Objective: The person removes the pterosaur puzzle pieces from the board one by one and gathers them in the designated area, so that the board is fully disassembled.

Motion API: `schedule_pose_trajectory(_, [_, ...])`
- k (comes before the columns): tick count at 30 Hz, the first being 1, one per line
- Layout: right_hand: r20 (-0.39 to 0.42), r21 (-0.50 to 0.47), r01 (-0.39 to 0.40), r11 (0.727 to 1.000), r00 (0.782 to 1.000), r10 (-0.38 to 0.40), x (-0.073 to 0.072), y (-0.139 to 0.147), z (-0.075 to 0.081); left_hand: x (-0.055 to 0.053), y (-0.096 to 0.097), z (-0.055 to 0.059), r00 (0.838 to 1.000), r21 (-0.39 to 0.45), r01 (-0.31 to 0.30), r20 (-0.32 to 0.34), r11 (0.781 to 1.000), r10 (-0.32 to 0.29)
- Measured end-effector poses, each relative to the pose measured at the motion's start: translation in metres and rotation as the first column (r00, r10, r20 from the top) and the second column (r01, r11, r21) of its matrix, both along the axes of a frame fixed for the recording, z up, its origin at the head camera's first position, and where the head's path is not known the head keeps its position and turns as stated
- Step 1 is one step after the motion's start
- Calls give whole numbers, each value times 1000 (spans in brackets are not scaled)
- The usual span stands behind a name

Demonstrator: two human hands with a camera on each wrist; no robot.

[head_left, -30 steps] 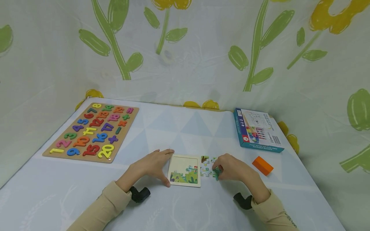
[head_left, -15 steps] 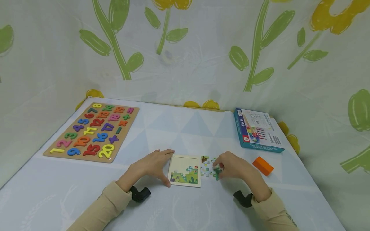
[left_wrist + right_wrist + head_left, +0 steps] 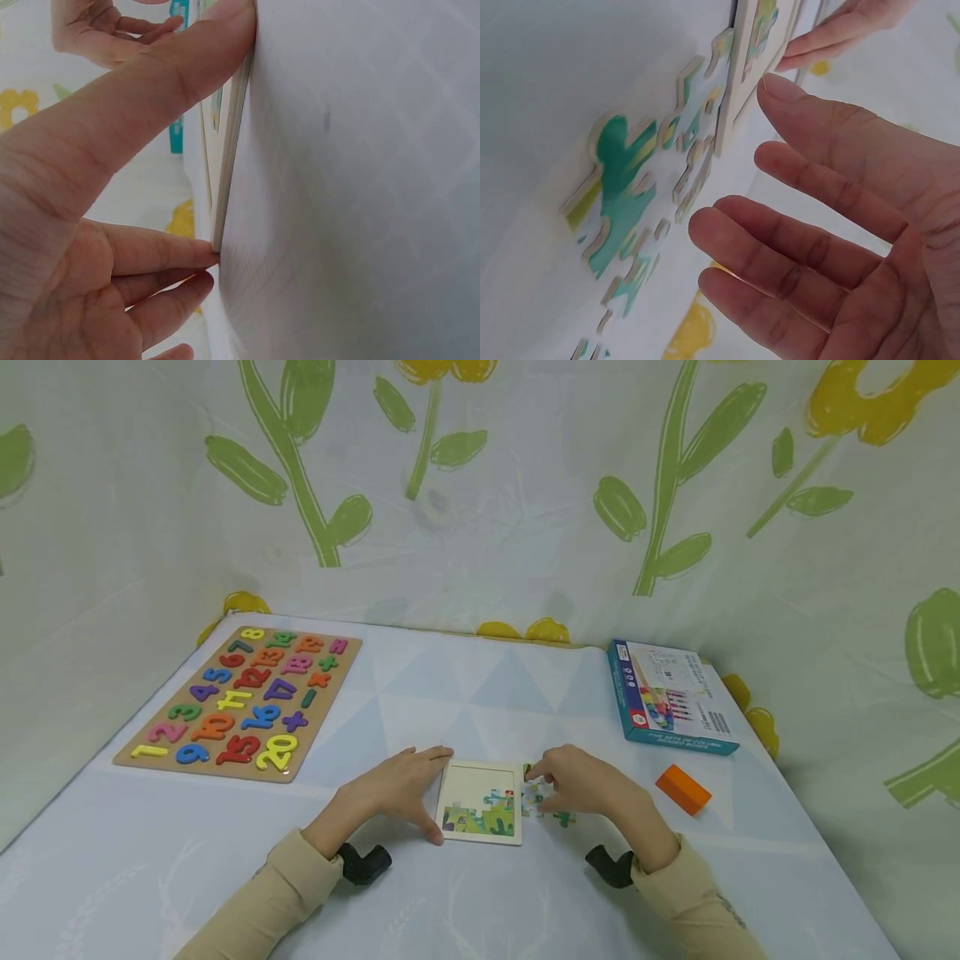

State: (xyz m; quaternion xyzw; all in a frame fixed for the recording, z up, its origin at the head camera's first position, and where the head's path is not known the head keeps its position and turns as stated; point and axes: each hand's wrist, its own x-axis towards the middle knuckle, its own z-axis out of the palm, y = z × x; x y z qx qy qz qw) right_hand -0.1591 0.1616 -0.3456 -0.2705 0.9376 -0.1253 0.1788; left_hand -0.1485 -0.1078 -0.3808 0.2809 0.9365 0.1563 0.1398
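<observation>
A small wooden puzzle board [image 3: 467, 783] lies flat in the middle of the table in the head view, its lower part filled with joined pieces. Beside its left edge my left hand [image 3: 401, 789] is spread, thumb at the near corner and index fingertip at the far one; the left wrist view shows both touching the board's edge. Just right of the board, my right hand [image 3: 588, 783] hovers over loose jigsaw pieces [image 3: 534, 795], partly hiding them. Seen in the right wrist view, its fingers [image 3: 750, 247] are loosely bent and hold nothing. A green jigsaw piece [image 3: 619, 180] lies among the others.
A number board [image 3: 247, 702] with colourful digits lies at the left. A flat blue-and-white box [image 3: 675, 697] stands at the back right, and an orange block [image 3: 682, 790] lies right of my right hand. A flowered cloth [image 3: 480, 527] hangs behind the table.
My right hand has moved left from the green piece at the right of the loose pieces to those beside the board. The left hand stays in place.
</observation>
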Motion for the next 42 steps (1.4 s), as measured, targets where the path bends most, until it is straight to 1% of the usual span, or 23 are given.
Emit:
schedule_pose_trajectory(2, [6,-4,-10,1000,1000,10,-1,-3,0,0,0,0,1000,-2,2,-2,1000,-2])
schedule_pose_trajectory(8, [-12,-7,-72,997,997,72,-2,-12,0,0,1,1,1000,-4,-2,2,1000,2])
schedule_pose_trajectory(15, [-30,7,-126,992,991,127,-3,-26,-5,-1,1,-1,1000,-18,-17,7,1000,17])
schedule_pose_trajectory(18, [-20,25,-123,992,992,123,-4,-32,-6,-1,1,-1,1000,-14,-16,6,1000,16])
schedule_pose_trajectory(21, [-15,52,-100,994,995,101,-3,-38,-8,0,1,-1,1000,-20,-21,10,1000,21])
schedule_pose_trajectory(27, [-32,110,-66,992,997,70,-1,-46,-9,0,2,-1,999,-26,-33,15,999,34])
schedule_pose_trajectory(32, [-33,134,-53,990,998,58,1,-49,-10,0,3,0,999,-13,-27,18,1000,27])
schedule_pose_trajectory(36, [-59,138,-86,987,994,95,1,-49,-12,-1,3,0,1000,-9,-18,17,1000,18])
schedule_pose_trajectory(39, [-83,124,-133,983,986,144,1,-49,-13,-1,2,0,1000,-12,-15,15,1000,16])
schedule_pose_trajectory(42, [-91,95,-163,982,981,172,2,-49,-14,-1,2,0,1000,-11,-16,15,1000,16])
